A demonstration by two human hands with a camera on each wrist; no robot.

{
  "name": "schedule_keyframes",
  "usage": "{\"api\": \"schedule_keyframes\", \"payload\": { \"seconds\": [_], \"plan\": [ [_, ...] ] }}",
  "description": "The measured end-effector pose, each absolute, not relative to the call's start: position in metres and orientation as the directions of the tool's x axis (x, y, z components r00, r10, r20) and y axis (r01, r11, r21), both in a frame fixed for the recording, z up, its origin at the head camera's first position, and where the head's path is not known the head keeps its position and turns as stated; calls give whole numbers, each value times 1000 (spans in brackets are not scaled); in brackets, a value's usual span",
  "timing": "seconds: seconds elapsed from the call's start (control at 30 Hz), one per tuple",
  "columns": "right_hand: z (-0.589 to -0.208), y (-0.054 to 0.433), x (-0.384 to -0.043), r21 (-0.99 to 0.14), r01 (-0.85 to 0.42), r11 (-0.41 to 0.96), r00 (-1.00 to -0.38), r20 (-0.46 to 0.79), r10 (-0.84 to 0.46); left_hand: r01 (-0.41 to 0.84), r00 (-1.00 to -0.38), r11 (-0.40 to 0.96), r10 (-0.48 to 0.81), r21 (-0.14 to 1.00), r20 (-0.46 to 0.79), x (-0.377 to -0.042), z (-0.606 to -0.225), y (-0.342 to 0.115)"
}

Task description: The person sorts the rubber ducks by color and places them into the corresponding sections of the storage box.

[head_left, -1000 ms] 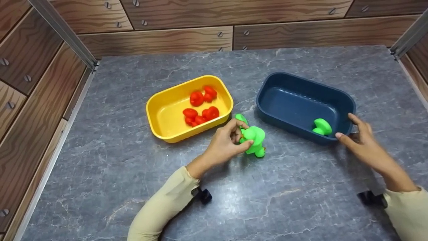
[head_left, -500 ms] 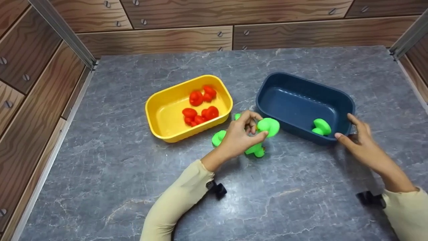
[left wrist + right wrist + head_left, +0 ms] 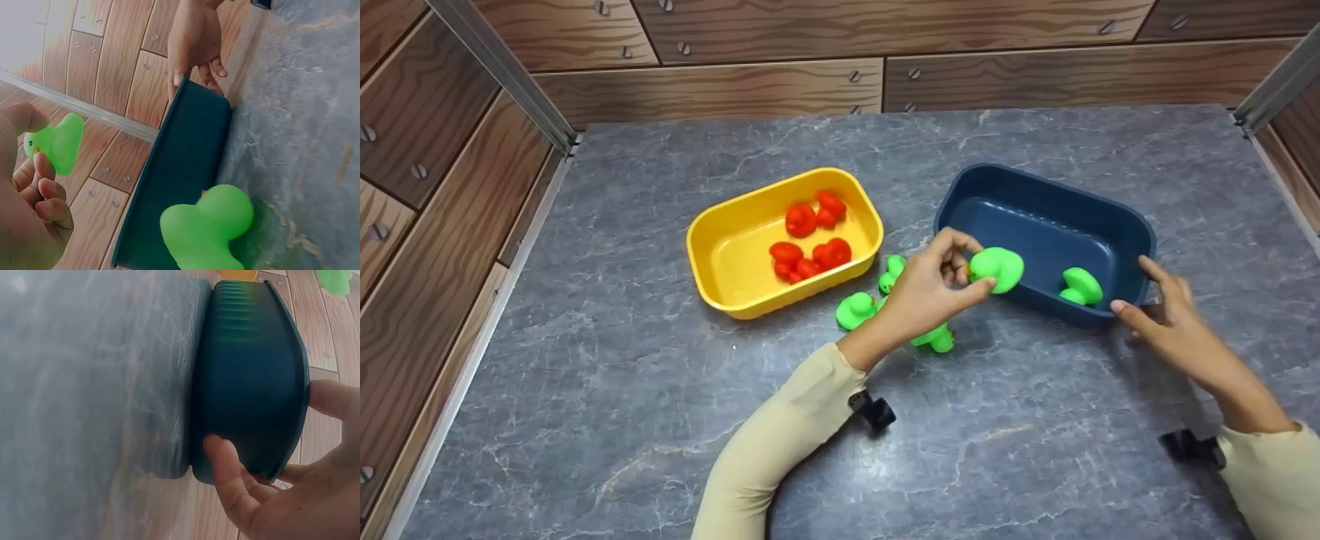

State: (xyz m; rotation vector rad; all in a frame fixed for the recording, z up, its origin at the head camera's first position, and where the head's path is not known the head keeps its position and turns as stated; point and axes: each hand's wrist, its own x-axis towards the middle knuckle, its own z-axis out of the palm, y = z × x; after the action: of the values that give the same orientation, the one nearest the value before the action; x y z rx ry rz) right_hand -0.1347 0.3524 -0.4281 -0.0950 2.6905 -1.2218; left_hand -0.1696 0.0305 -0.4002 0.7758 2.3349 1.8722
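In the head view my left hand (image 3: 934, 289) pinches a green rubber duck (image 3: 1001, 268) between thumb and fingers, above the near rim of a dark blue tub (image 3: 1027, 232). The left wrist view shows the same held duck (image 3: 59, 143), its eye and orange beak visible. One green duck (image 3: 1081, 286) lies inside the tub at the right end. My right hand (image 3: 1181, 322) grips that tub's right corner. Up close, thumb and fingers press the rim and outer wall of the tub (image 3: 247, 371). Several green ducks, among them one (image 3: 856, 310), sit on the table, partly hidden by my left hand and wrist.
Left of the blue tub stands a yellow tub (image 3: 720, 262) with several red rubber ducks (image 3: 801, 220) in it. Both stand on a grey marbled table (image 3: 607, 390). Wood-patterned panels (image 3: 720, 94) border its back and sides.
My left hand has lifted a green duck from the group on the table and carried it right and away from me to the blue tub's rim. The right hand stays at the tub's corner.
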Motion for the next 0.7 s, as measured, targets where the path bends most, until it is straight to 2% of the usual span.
{"api": "schedule_keyframes", "payload": {
  "seconds": [0.33, 0.7],
  "plan": [
    [-427, 352, -135, -777, 10, 629, -977, -141, -158, 383, -869, 204, 410, 901, 277, -180, -387, 41],
    [-429, 352, -135, -776, 10, 631, -980, -133, -148, 309, -901, 196, 375, 930, 220, -192, -391, 49]
  ]
}}
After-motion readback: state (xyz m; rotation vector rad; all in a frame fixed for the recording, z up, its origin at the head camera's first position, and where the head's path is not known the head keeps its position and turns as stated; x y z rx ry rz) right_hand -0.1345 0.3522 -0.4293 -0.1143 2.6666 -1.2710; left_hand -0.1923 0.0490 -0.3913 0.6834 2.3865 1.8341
